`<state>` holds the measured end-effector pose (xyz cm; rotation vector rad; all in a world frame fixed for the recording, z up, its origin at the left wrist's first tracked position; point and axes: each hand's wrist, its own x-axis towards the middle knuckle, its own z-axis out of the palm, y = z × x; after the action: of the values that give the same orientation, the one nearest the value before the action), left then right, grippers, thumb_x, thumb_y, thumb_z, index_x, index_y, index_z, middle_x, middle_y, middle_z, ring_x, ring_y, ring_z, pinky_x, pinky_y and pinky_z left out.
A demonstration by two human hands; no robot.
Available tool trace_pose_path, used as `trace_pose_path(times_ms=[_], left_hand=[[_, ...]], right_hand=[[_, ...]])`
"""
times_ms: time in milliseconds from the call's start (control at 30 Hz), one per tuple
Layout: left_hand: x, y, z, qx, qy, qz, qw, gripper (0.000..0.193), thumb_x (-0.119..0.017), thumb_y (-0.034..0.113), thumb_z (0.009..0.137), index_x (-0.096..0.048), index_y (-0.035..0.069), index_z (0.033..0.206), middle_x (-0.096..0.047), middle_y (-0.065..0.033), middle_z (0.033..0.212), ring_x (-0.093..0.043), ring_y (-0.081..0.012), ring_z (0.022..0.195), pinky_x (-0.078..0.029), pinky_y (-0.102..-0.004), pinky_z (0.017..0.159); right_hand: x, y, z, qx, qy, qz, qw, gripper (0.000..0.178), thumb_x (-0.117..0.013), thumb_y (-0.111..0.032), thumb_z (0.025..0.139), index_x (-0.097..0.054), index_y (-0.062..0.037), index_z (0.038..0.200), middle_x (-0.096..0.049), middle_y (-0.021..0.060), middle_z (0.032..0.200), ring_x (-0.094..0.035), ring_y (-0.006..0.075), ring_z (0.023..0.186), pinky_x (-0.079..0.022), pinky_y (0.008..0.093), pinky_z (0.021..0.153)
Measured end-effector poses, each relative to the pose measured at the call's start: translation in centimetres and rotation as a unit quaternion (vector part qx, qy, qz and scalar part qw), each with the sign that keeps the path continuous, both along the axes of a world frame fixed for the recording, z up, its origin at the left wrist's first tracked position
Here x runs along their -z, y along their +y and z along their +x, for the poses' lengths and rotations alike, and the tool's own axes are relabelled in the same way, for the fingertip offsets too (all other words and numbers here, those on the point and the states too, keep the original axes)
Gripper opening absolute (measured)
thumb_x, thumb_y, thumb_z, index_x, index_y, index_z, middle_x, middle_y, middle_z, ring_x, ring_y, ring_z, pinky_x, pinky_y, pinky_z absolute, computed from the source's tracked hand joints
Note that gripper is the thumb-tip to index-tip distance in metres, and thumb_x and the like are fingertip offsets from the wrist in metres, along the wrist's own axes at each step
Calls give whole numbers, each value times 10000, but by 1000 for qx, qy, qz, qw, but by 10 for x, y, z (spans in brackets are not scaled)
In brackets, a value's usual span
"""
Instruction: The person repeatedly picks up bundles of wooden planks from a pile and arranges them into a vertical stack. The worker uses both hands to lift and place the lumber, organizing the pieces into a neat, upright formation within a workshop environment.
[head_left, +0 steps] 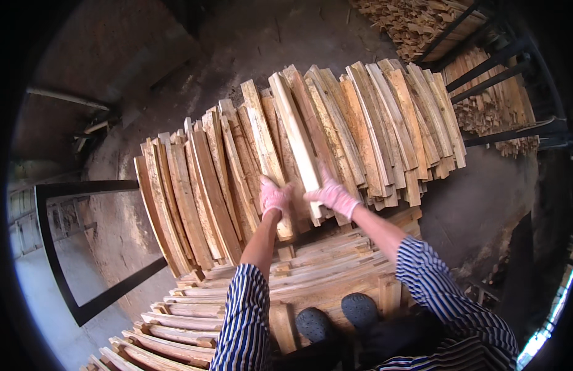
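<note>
A long row of rough-sawn wooden boards lies side by side across a stack in front of me. My left hand, in a pinkish-white glove, closes over the near part of a light brown board. Just right of it, my right hand, gloved alike, grips a paler board near its near end, the thumb lying across its top. This paler board rests slightly higher than its neighbours. The undersides of both boards, and some of my fingertips, are hidden.
Below my hands, more boards lie crosswise, with spaced slats at lower left. My dark shoes stand on wood. A black metal frame juts out at left. Other wood piles and dark bars are at far right.
</note>
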<state>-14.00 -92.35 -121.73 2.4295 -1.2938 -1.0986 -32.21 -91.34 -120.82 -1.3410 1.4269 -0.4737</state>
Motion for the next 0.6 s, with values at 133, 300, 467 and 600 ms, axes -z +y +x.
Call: trace_pose_path(times_ms=[133, 300, 467, 600], left_hand=[[36, -15, 56, -10, 84, 132, 988, 533, -798, 139, 775, -459, -45, 1143, -640, -204, 1111, -658, -347, 1083, -606, -395, 783], [0, 38, 110, -138, 438, 166, 872, 647, -720, 134, 917, -367, -95, 1408, -611, -270, 1241, -666, -311, 1090, -635, -449, 837], [-47, 125, 76, -161, 556, 169, 798, 1078, -850, 193, 772, -152, -42, 1560, -422, -309, 1483, -501, -383, 1334, -454, -441, 1130], [-101, 109, 26, 59, 501, 109, 856, 685, -700, 234, 955, -353, 28, 1509, -575, -123, 1322, -553, -208, 1223, -470, -358, 1068]], right_hand=[[-25, -4, -57, -31, -241, 67, 968, 939, -688, -393, 904, -114, -190, 1618, -470, 261, 1450, -578, 281, 1218, -562, 370, 944], [-88, 55, -62, 21, -423, 121, 898, 1035, -809, -216, 827, -145, -273, 1619, -609, 184, 1242, -634, 266, 1087, -613, 375, 826], [-53, 80, 7, 70, -366, 181, 910, 1313, -872, 29, 605, -101, -284, 1620, -493, 215, 1434, -606, 327, 1138, -577, 486, 939], [30, 71, 15, 7, -258, 198, 946, 1329, -873, 32, 611, -61, -264, 1620, -392, 249, 1540, -596, 365, 1176, -579, 459, 958]])
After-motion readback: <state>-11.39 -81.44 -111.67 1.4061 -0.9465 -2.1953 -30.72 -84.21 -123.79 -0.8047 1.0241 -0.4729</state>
